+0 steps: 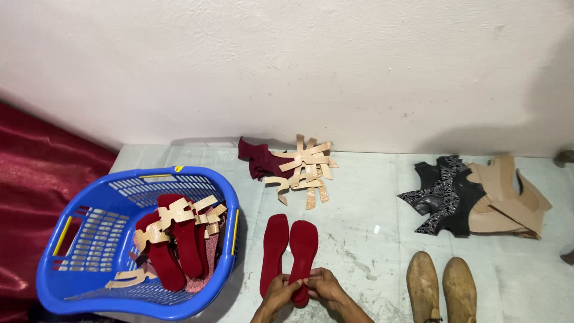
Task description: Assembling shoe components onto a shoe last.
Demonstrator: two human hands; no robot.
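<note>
Low in the frame's centre, both hands, left hand (280,293) and right hand (326,288), pinch the right red insole (303,245) by its heel; left, a blue basket (89,281); upper centre, tan straps (305,167); lower right, wooden lasts (441,286).

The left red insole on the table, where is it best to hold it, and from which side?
Take the left red insole at its narrow heel end, coming from the near side, by the left hand. It lies flat with the heel toward the person. The right insole is close beside it, so a side grip looks crowded.
</note>
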